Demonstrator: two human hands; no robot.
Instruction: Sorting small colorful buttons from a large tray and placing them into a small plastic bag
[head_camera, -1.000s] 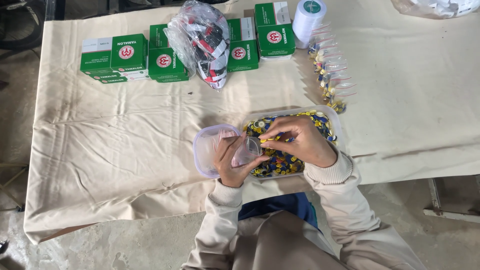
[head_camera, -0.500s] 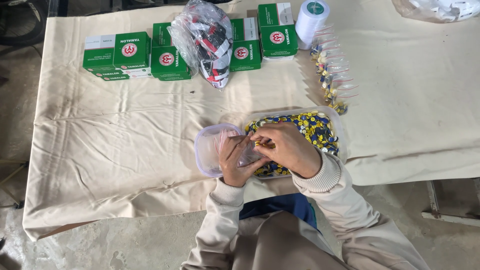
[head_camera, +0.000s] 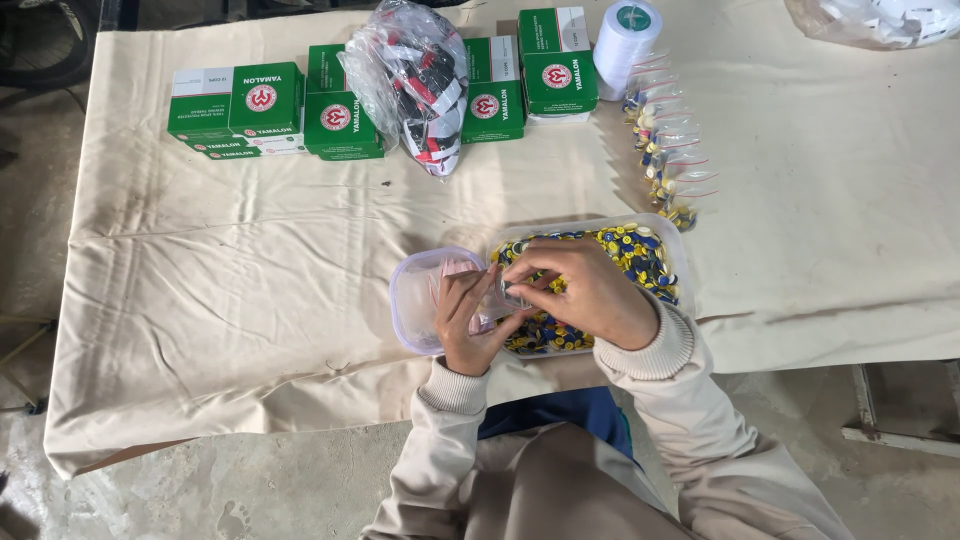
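Holding a small clear plastic bag (head_camera: 503, 296) between both hands, person sits at near edge of a cloth-covered table (head_camera: 250, 260). Left hand (head_camera: 470, 320) fingers curled and pinched on the bag's near-left side, palm up, hovering over a clear plastic lid (head_camera: 415, 300) that lies just left of the tub. Right hand (head_camera: 585, 290) fingers together, pinched on the bag's far-right edge, resting over a clear rectangular tub (head_camera: 670, 250) full of small blue, yellow and white caps (head_camera: 640, 255). What's inside the bag, cannot tell, too small.

Tub sits near-centre of table, touching the lid's right side. Far right of the tub, a line of small filled clear bags (head_camera: 665, 150) runs away toward a white thread spool (head_camera: 627, 35) at the far edge. Far left and centre: stacked green and white boxes (head_camera: 265, 105), more of them either side of a large clear bag (head_camera: 420, 80) stuffed with red, black and white items. Crumpled clear plastic (head_camera: 880, 20) at far right corner. Cream sleeves on both arms, concrete floor (head_camera: 200, 490) below the near table edge.
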